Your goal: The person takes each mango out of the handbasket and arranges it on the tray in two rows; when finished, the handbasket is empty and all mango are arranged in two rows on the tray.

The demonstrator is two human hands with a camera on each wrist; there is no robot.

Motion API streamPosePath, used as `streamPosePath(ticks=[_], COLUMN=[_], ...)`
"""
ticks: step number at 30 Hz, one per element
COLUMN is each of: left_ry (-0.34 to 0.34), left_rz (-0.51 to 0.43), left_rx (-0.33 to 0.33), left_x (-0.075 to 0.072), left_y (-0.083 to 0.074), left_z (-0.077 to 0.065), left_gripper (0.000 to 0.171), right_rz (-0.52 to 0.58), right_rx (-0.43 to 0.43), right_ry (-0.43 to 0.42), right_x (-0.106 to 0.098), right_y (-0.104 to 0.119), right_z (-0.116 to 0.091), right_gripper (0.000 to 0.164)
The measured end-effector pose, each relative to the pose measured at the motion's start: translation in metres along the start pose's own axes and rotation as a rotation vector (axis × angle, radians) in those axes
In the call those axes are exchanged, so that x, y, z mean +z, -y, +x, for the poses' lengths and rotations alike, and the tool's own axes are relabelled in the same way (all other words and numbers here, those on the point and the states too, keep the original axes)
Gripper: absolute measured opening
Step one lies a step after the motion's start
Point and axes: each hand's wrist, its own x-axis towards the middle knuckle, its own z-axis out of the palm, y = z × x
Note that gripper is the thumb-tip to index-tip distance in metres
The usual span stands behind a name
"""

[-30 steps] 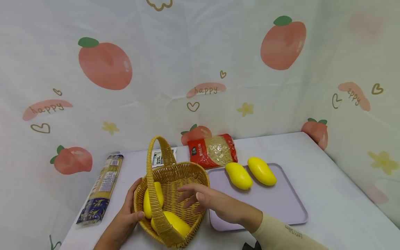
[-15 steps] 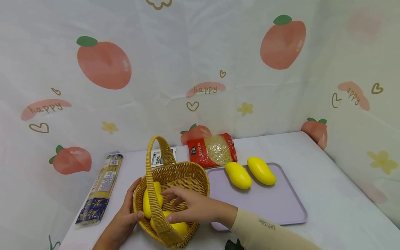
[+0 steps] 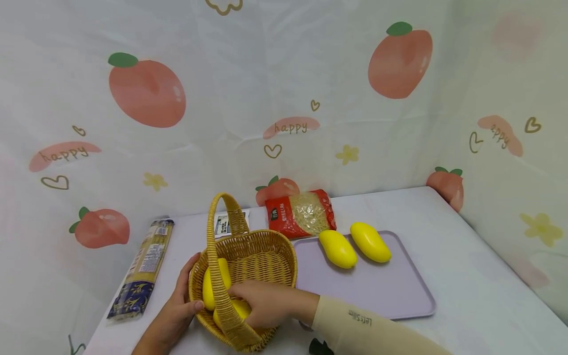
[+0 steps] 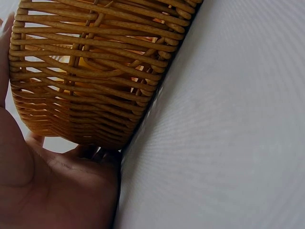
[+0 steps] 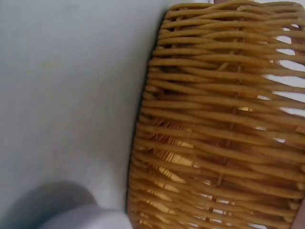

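A yellow wicker basket (image 3: 266, 266) with a tall arched handle stands on the table. My left hand (image 3: 177, 305) holds its left side, thumb at the rim and fingers along the outer wall; the left wrist view shows the palm beside the weave (image 4: 86, 95). Inside lie two yellow mangoes, one along the left wall (image 3: 225, 273) and one nearer the front (image 3: 239, 308). My right hand (image 3: 266, 301) reaches over the basket's right rim and grips the front mango, its fingertips partly hidden. The right wrist view shows mostly the basket's outer wall (image 5: 219, 105).
Right of the basket lies a lilac tray (image 3: 368, 293) bearing two more mangoes, one left (image 3: 338, 249) and one right (image 3: 371, 242). Behind are a red pasta bag (image 3: 301, 214) and a small white packet (image 3: 223, 224). A long noodle pack (image 3: 142, 268) lies at left.
My right hand has moved left and down into the basket and taken hold of the front mango. The left hand and the basket have stayed in place.
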Motion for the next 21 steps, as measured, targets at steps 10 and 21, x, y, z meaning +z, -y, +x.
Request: streamPosePath(ticks=[10, 21], left_ry=[-0.021, 0.005], left_rz=[0.013, 0.0], left_rx=[-0.034, -0.019], left_x=[-0.0021, -0.0016], left_y=[0.0009, 0.0014], left_z=[-0.0007, -0.0003], left_gripper=[0.102, 0.103], right_rz=[-0.079, -0.075], right_rx=[0.038, -0.018], right_ry=[0.004, 0.002], right_x=[0.0072, 0.0016], right_y=[0.0023, 0.0003], right_z=[0.0086, 0.0046], right_gripper=[0.046, 0.058])
